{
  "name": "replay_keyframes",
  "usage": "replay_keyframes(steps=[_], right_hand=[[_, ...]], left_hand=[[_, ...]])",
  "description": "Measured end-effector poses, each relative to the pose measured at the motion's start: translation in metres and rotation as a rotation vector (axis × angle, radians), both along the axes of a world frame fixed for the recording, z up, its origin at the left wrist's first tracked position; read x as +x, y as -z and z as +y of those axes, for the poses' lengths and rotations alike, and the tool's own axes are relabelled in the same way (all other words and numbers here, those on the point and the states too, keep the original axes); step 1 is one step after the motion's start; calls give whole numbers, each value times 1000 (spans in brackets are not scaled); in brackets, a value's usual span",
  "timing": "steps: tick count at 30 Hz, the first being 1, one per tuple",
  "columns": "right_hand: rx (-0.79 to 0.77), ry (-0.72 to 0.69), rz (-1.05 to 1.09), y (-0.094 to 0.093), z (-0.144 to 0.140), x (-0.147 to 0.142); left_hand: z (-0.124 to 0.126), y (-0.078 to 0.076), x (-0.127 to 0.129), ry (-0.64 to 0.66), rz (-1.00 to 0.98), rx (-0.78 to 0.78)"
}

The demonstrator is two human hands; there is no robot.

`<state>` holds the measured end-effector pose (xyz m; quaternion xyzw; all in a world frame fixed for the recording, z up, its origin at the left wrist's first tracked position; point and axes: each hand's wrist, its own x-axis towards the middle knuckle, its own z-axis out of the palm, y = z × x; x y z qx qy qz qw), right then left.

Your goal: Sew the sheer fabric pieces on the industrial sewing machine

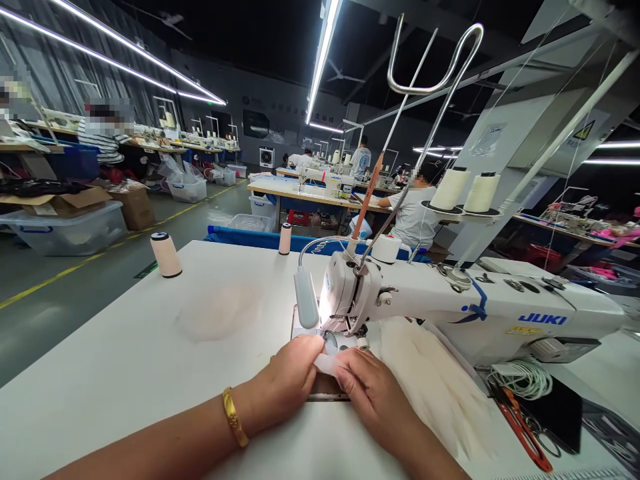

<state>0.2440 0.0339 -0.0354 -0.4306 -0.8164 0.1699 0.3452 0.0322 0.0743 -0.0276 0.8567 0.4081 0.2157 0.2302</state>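
A small piece of pale, sheer fabric [327,364] is stretched between my two hands, just in front of the sewing machine's needle area. My left hand [290,370], with a gold bracelet at the wrist, pinches its left end close to the presser foot. Fingers of my right hand [367,383] are closed on the right end. The white JUKI sewing machine [425,293] stands right behind, its lamp [307,300] lighting the needle plate. Most of the fabric is hidden by my fingers.
Cream fabric [435,380] lies under the machine arm. Orange-handled scissors [525,427] and a coil of white cord [523,380] rest at the right. Two peach thread cones, the nearer one [166,255] at the left edge, stand on the white table [150,373]. Other people work at machines beyond.
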Motion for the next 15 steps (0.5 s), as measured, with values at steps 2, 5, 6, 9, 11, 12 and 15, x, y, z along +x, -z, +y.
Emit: replay_keyframes(steps=[2, 5, 6, 9, 11, 12, 15], right_hand=[[-10, 84, 63, 1, 4, -3], [-23, 127, 167, -1, 7, -6], [-15, 132, 194, -2, 8, -7], [29, 148, 232, -2, 9, -9], [47, 152, 235, -1, 9, -10], [52, 151, 234, -1, 9, -11], [57, 144, 223, -1, 7, -10]], left_hand=[[5, 2, 3, -29, -67, -8], [9, 4, 5, -48, -89, 13], [9, 4, 5, -45, -89, 22], [10, 5, 4, -30, -108, 44], [10, 4, 4, -15, -128, 55], [9, 2, 3, -4, -141, 61], [9, -2, 3, 56, -218, 106]])
